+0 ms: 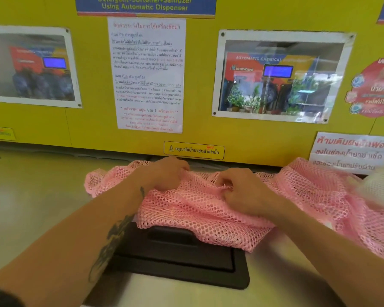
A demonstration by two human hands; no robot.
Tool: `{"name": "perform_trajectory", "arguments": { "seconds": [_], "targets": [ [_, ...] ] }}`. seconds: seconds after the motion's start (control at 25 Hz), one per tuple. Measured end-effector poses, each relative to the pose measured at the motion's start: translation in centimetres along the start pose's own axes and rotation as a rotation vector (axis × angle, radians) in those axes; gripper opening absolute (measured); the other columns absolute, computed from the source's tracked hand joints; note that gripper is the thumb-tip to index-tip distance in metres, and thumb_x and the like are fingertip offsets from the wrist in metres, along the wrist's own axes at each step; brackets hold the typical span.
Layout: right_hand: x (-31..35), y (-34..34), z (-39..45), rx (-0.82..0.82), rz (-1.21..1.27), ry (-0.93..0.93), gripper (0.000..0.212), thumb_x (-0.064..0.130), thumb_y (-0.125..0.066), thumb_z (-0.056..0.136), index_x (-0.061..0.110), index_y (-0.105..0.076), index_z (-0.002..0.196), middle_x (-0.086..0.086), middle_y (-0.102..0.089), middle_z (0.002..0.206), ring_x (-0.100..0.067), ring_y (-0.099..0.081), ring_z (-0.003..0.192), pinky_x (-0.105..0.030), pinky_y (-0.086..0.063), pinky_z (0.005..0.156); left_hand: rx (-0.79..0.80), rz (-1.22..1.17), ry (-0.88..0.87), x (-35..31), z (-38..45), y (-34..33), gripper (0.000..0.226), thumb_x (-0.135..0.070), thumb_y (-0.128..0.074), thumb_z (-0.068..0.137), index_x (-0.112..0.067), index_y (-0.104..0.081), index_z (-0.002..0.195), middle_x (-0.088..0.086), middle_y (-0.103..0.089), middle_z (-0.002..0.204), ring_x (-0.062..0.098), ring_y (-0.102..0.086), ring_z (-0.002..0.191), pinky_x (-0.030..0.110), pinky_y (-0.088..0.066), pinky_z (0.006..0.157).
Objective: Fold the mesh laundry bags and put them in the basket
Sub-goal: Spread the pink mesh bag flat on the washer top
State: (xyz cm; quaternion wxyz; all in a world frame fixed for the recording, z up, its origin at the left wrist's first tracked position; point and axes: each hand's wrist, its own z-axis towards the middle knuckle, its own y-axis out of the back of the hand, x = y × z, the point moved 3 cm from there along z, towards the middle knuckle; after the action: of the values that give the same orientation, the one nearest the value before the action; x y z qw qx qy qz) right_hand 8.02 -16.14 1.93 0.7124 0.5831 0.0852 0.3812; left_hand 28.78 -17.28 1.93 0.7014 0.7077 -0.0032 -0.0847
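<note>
On the pale bench point(31, 207) below the yellow panel | pink open-weave mesh laundry bag point(197, 209) lies rumpled over a black recessed lid point(175, 258) | left hand point(166, 173), right hand point(242, 191) both pinching its mesh | light, limp, snag-prone: grip edges or corners | basket unseen.

Pale machine top point(31, 207), rumpled pink mesh bag point(197, 213) across it.
</note>
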Motion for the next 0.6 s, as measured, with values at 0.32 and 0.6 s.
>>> {"name": "perform_trajectory", "arguments": {
  "seconds": [0.32,0.6],
  "targets": [
    [-0.5,4.8,-0.3,-0.230,0.307,0.073,0.034,-0.010,-0.055,0.078,0.022,-0.048,0.070,0.003,-0.051,0.067,-0.011,-0.043,0.062,-0.031,-0.036,0.057,-0.340,-0.226,0.001,-0.1,-4.5,7.1,0.006,-0.024,-0.057,0.090,-0.024,-0.058,0.084,0.001,-0.059,0.080,0.022,-0.054,0.069,0.029,-0.034,0.055],
    [-1.7,7.7,-2.7,0.283,0.673,-0.066,0.039,0.037,-0.072,0.084,0.009,-0.061,0.109,-0.014,-0.072,0.091,-0.022,-0.062,0.060,-0.040,-0.054,0.069,0.478,-0.343,-0.228,-4.1,-15.3,8.4,0.026,-0.047,-0.063,0.086,-0.038,-0.069,0.110,-0.016,-0.070,0.083,0.001,-0.064,0.076,0.022,-0.044,0.079]
  ]
}}
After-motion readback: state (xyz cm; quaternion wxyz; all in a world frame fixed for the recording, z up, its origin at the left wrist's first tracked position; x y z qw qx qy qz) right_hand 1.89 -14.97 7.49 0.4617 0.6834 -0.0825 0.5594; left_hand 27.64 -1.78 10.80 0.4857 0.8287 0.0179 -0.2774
